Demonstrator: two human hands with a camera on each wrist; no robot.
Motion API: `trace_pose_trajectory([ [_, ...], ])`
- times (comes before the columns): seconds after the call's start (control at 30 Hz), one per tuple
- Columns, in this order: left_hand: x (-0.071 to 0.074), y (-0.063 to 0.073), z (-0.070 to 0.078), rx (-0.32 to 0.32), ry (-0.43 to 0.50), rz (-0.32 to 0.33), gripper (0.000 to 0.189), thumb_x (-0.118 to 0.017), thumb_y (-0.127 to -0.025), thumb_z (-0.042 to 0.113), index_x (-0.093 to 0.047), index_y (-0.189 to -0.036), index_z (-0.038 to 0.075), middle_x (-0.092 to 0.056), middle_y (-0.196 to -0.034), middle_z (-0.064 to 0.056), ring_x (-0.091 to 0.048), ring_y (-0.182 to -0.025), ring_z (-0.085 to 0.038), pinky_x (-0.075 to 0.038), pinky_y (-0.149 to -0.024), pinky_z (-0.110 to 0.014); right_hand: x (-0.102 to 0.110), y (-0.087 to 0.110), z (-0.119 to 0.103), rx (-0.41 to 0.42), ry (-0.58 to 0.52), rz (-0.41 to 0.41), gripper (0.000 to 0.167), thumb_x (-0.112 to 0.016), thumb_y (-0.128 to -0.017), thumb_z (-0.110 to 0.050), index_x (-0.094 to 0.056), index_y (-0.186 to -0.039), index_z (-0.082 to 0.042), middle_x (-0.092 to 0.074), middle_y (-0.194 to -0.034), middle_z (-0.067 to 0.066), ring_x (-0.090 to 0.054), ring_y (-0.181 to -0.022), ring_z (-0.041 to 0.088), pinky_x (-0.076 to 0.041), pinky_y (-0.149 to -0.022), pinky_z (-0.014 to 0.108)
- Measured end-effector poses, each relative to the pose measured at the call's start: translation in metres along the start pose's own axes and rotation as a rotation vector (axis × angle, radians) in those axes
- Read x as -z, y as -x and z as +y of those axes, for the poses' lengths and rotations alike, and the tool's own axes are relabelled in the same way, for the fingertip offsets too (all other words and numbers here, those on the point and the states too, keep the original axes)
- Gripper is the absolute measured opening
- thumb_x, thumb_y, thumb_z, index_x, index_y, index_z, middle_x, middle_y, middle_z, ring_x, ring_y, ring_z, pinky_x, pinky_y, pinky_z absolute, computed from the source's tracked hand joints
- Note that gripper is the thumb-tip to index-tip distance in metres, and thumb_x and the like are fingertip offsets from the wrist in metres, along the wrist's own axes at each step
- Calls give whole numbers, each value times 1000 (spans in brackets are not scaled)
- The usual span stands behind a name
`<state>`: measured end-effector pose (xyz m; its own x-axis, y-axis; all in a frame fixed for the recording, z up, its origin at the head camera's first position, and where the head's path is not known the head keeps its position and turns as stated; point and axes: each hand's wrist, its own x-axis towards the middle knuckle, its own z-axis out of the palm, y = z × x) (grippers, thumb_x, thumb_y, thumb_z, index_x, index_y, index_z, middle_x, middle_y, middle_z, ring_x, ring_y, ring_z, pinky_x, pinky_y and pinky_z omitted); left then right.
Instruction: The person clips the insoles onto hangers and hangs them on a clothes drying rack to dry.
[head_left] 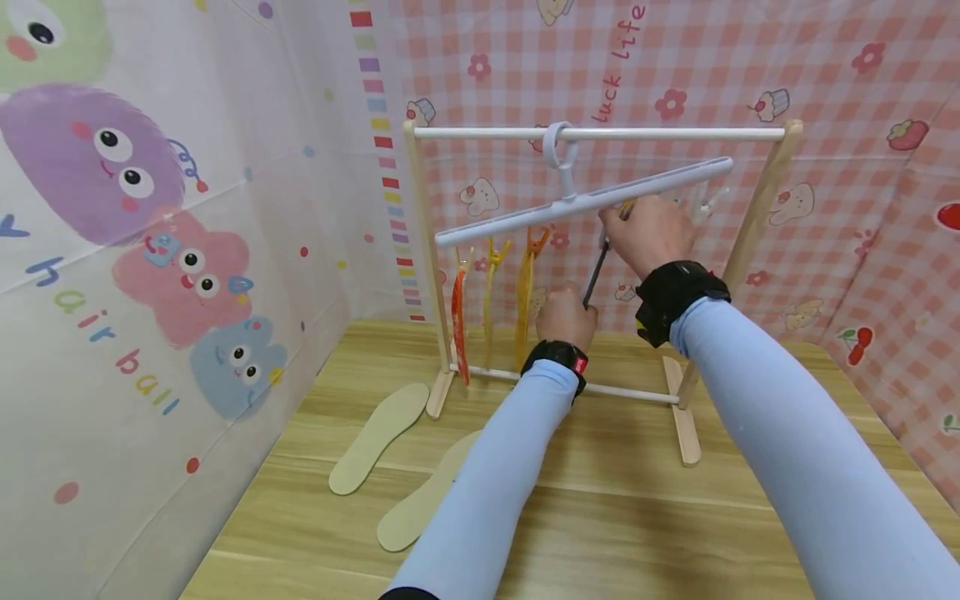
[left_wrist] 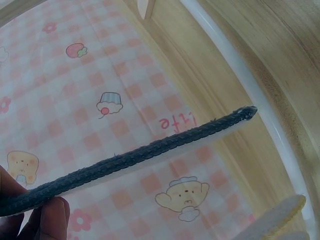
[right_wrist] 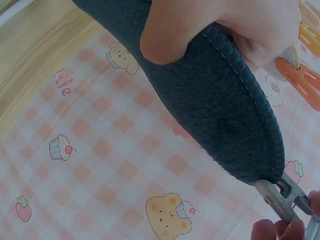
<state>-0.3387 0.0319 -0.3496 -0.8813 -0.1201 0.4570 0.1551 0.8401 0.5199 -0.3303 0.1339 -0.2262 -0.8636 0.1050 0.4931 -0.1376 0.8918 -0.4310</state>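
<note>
A dark teal insole (right_wrist: 220,110) with a stitched edge hangs below the tilted white hanger (head_left: 622,196). My left hand (head_left: 567,319) grips it near its middle; the left wrist view shows the insole (left_wrist: 135,155) edge-on between thumb and fingers (left_wrist: 55,217). With my right hand (head_left: 656,233), just under the hanger's raised end, I pinch a grey clip (right_wrist: 280,200), whose tip meets the insole's end. To the left, an orange clip (head_left: 536,243), a yellow clip (head_left: 495,254) and a pale clip (head_left: 463,260) hold a red insole (head_left: 459,325) and two yellowish insoles (head_left: 524,308).
The hanger's hook loops over the top bar (head_left: 675,133) of a wooden stand (head_left: 757,217). On the wooden table (head_left: 600,517) lie two beige insoles (head_left: 382,437), one partly behind my left sleeve. A white clip (head_left: 712,200) shows beyond my right hand.
</note>
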Motion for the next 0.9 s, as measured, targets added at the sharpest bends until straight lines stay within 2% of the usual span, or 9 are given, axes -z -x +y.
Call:
trace_pose_trajectory([
  [0.1, 1, -1, 1, 5, 19, 3, 20, -73, -87, 22, -63, -74, 11, -59, -64, 1, -55, -53, -13, -45, -49, -31, -1, 1, -1, 6, 4, 11, 53, -48, -98, -52, -67, -94, -3, -59, -70, 15, -57, -66, 32, -39, -54, 40],
  [0.3, 4, -1, 3, -13, 32, 4, 17, -73, -87, 22, -62, -79, 10, -63, -68, -2, -58, -56, -15, -48, -51, -32, -2, 5, -3, 14, -5, 23, 53, -49, -98, -51, -67, -98, -1, -65, -80, 19, -60, -72, 34, -42, -57, 41],
  [0.5, 7, 1, 3, -26, 37, -11, 17, -74, -88, 22, -63, -87, 10, -67, -75, -5, -64, -63, -17, -51, -57, -33, -5, 8, -7, 29, -22, 61, 51, -54, -96, -53, -67, -102, -4, -54, -66, 12, -54, -62, 30, -36, -49, 39],
  [0.63, 8, 2, 1, -23, 40, -17, 18, -73, -89, 23, -62, -87, 10, -67, -76, -5, -64, -64, -18, -51, -57, -34, -6, 9, -8, 35, -21, 68, 52, -55, -95, -54, -66, -109, -5, -51, -65, 11, -52, -60, 30, -34, -49, 38],
  [0.77, 10, 2, 0, -20, 22, -20, 19, -72, -89, 25, -60, -86, 11, -66, -74, -4, -64, -63, -19, -51, -56, -36, -7, 10, -8, 37, -28, 82, 51, -56, -95, -55, -65, -104, -5, -49, -63, 11, -49, -58, 29, -32, -48, 38],
  [0.9, 10, 2, -1, -27, 6, -22, 19, -71, -90, 26, -59, -86, 11, -65, -73, -4, -63, -62, -20, -50, -56, -36, -8, 12, -7, 39, -33, 98, 52, -56, -95, -57, -64, -90, -6, -46, -59, 9, -46, -53, 27, -30, -45, 37],
])
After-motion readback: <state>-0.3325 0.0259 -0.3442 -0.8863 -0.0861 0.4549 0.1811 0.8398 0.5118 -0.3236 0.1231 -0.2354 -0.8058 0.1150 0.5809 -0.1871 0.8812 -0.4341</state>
